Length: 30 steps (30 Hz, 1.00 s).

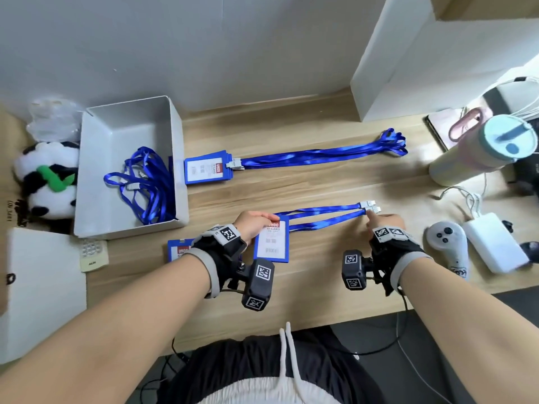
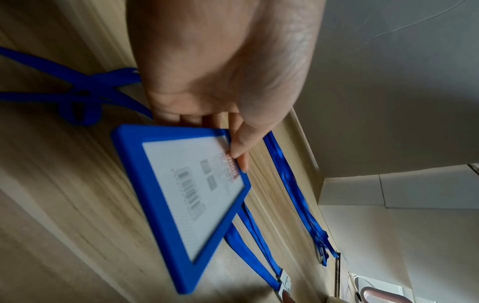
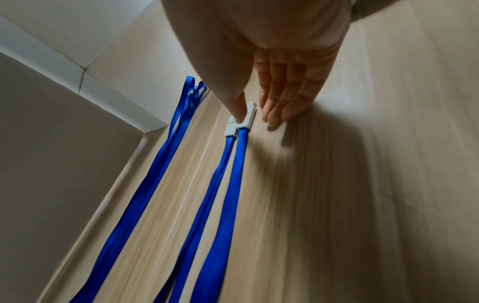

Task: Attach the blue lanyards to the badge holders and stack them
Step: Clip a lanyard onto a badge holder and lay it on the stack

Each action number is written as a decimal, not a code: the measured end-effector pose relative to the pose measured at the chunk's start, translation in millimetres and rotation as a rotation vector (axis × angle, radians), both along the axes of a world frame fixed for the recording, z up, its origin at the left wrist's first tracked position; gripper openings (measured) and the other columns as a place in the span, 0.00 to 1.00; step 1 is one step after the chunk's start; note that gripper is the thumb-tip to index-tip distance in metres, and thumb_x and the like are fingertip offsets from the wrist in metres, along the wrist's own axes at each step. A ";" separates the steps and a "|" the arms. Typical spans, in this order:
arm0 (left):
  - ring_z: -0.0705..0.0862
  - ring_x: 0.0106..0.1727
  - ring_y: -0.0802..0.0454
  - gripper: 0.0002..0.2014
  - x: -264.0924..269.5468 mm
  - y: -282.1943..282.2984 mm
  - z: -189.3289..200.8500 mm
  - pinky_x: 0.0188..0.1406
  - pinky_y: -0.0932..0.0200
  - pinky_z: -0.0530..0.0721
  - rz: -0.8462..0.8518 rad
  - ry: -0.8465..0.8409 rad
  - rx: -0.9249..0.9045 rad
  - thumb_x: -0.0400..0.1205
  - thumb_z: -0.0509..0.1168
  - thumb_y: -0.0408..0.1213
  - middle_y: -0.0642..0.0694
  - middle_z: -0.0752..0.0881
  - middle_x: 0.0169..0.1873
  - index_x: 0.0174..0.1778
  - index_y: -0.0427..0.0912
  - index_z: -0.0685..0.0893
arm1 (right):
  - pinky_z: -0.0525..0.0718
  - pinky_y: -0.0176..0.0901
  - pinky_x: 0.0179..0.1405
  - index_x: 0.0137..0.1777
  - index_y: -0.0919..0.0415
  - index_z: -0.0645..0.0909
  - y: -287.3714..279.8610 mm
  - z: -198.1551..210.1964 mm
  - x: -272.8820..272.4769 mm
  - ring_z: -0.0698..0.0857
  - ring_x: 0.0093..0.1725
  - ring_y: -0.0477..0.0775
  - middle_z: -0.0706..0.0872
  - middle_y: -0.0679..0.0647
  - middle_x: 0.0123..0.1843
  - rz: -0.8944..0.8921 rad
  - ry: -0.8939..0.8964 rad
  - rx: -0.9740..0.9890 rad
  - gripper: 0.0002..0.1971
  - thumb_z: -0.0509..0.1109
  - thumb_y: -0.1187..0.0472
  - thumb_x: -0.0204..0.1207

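left hand (image 2: 220, 67): thumb and fingers pinch top edge of badge holder (image 2: 181, 196), near front of tabletop (image 1: 320, 293) | right hand (image 3: 279, 82): fingers straight, thumb tip pressing white clip (image 3: 241, 121) of blue lanyard (image 3: 220, 215) lying flat | finished stack (image 1: 208, 167) beside white box (image 1: 175, 126)

The badge holder (image 1: 271, 239) beside the white box (image 1: 96, 182) reads "ID CARD" under a red strip; the stacked holder (image 1: 207, 167) shows "UHOO ID CARD". The remote (image 1: 94, 256) says "AUX".
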<state>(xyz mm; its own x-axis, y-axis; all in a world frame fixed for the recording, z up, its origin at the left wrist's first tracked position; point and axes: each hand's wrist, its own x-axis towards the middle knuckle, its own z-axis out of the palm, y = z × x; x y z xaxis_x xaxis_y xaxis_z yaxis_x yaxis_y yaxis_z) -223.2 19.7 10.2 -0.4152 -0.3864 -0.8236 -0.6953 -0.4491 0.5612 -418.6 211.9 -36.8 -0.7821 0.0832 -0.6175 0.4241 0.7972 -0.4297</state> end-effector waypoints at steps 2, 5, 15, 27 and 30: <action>0.82 0.35 0.54 0.09 -1.8 -0.3 0.3 0.29 0.67 0.81 0.015 -0.004 -0.007 0.82 0.58 0.25 0.46 0.83 0.36 0.45 0.39 0.83 | 0.71 0.45 0.39 0.36 0.66 0.79 -0.9 -1.8 -4.7 0.74 0.35 0.60 0.77 0.62 0.34 0.017 0.023 0.012 0.16 0.69 0.52 0.76; 0.82 0.36 0.55 0.10 -4.9 0.4 -0.1 0.30 0.67 0.81 0.023 -0.016 -0.018 0.82 0.58 0.25 0.46 0.83 0.36 0.45 0.39 0.84 | 0.70 0.44 0.37 0.34 0.65 0.75 -4.0 0.0 -9.4 0.72 0.34 0.61 0.74 0.59 0.29 0.036 0.012 0.035 0.17 0.70 0.52 0.75; 0.82 0.36 0.54 0.09 -7.0 7.3 -2.1 0.31 0.68 0.81 -0.012 -0.013 -0.034 0.81 0.60 0.25 0.46 0.84 0.37 0.52 0.39 0.84 | 0.72 0.44 0.41 0.40 0.62 0.78 -0.8 -0.3 7.2 0.77 0.40 0.61 0.79 0.59 0.34 0.029 0.114 -0.003 0.04 0.67 0.61 0.74; 0.84 0.34 0.51 0.09 19.5 -16.1 14.1 0.25 0.62 0.83 0.090 0.096 -0.159 0.81 0.62 0.26 0.43 0.84 0.40 0.45 0.46 0.81 | 0.68 0.30 0.27 0.44 0.56 0.85 -67.0 85.4 31.6 0.68 0.26 0.40 0.71 0.47 0.29 0.332 -0.060 -0.847 0.08 0.65 0.60 0.81; 0.83 0.30 0.56 0.11 23.5 -20.4 27.4 0.23 0.69 0.79 -0.010 0.126 -0.167 0.82 0.60 0.27 0.46 0.84 0.35 0.38 0.44 0.83 | 0.66 0.29 0.28 0.41 0.58 0.83 -88.1 98.8 47.4 0.68 0.25 0.40 0.71 0.43 0.24 0.675 -0.031 -0.698 0.10 0.63 0.62 0.82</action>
<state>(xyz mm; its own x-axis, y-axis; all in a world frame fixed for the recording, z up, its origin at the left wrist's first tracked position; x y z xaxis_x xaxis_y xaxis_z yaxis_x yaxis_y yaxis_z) -199.7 -0.7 37.6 -0.5153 -0.5085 -0.6899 -0.6188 -0.3362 0.7100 -371.2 123.8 62.1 -0.5134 -0.7701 -0.3787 -0.0097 0.4464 -0.8948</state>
